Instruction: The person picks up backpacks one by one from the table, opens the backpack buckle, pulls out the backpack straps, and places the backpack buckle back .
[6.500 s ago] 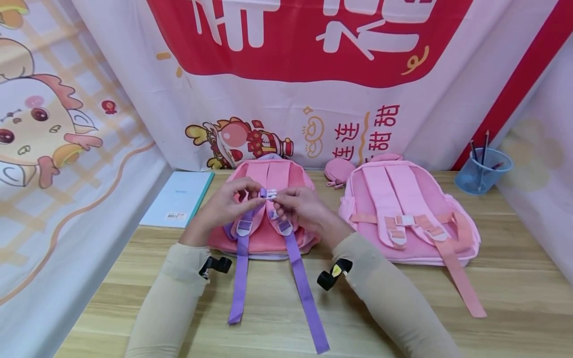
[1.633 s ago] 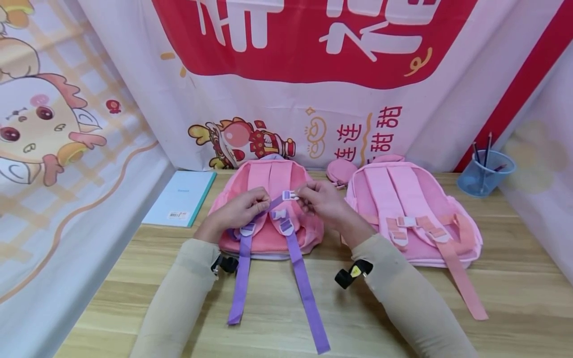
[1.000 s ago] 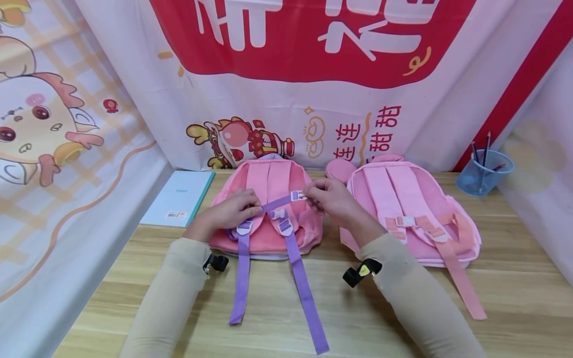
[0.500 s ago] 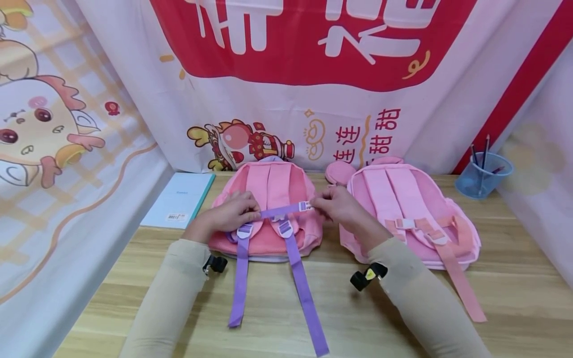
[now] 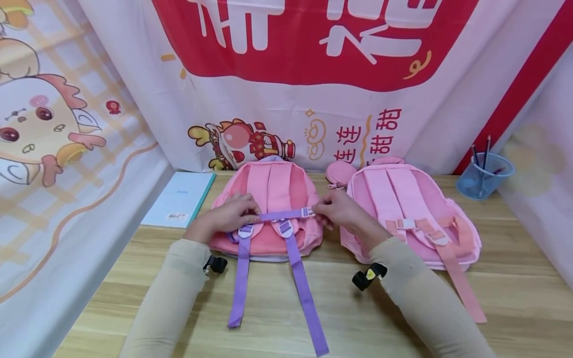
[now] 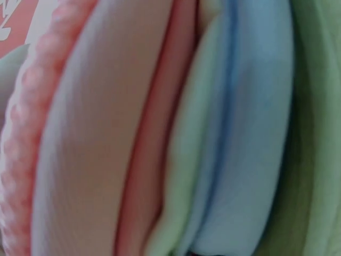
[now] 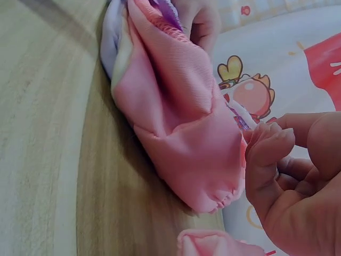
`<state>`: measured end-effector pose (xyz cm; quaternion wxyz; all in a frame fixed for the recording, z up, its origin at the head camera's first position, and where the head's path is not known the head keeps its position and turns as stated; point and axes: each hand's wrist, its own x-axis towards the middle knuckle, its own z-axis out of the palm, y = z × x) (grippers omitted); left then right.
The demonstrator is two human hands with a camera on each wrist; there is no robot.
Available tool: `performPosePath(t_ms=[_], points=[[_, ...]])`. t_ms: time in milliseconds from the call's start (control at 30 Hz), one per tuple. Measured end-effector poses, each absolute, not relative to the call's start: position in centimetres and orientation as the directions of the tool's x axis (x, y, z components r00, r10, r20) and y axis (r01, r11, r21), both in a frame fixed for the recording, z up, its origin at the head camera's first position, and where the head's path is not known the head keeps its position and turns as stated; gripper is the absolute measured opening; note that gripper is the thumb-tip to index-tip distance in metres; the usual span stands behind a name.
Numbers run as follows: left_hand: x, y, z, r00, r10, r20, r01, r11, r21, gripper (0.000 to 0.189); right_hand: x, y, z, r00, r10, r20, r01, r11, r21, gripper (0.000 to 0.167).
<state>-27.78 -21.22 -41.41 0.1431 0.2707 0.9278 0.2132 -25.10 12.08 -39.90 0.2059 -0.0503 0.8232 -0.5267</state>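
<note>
A pink backpack [image 5: 279, 186] lies back side up, its shoulder straps towards me and two purple webbing tails [image 5: 304, 293] hanging onto the table. Above the shoulder-strap ends, a purple chest strap [image 5: 282, 215] is stretched nearly level. My left hand [image 5: 229, 215] pinches its left part. At the right end is a white side-release buckle [image 5: 307, 212], pinched by the fingertips of my right hand [image 5: 342, 211]. In the right wrist view, the curled fingers of my right hand [image 7: 298, 181] are beside the backpack's side pocket [image 7: 192, 154]. The left wrist view shows only the backpack's side [image 6: 96, 133], close up.
A second pink backpack [image 5: 414, 199] with peach straps lies to the right, a round pink pouch [image 5: 339, 172] by its top. A light blue notebook [image 5: 176, 196] lies at left. A blue mesh pen holder [image 5: 481, 181] stands at back right. Printed cloth hangs behind.
The hands were close together at the buckle; the right hand has since drawn the buckle right, stretching the purple strap. Over the last second both strap and right hand have lowered slightly.
</note>
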Motion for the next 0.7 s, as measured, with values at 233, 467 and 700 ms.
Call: performPosePath(t_ms=[233, 467, 700], points=[[-27.75, -21.63, -41.89, -0.822, 0.551, -0.145, 0.421, 0.759, 0.497, 0.008, -25.12, 11.80, -40.24, -0.894, -0.288, -0.342, 0.174, 0.480, -0.860, 0.026], [-27.94, -21.82, -42.07, -0.824, 0.545, -0.153, 0.407, 0.759, 0.508, 0.009, -24.93, 11.62, -40.16, -0.899, -0.274, -0.343, 0.145, 0.552, -0.821, 0.028], [-27.83, -21.74, -41.64, -0.824, 0.549, -0.139, 0.411, 0.748, 0.522, 0.008, -24.84, 11.59, -40.37, -0.909, -0.269, -0.318, 0.111, 0.579, -0.808, 0.028]])
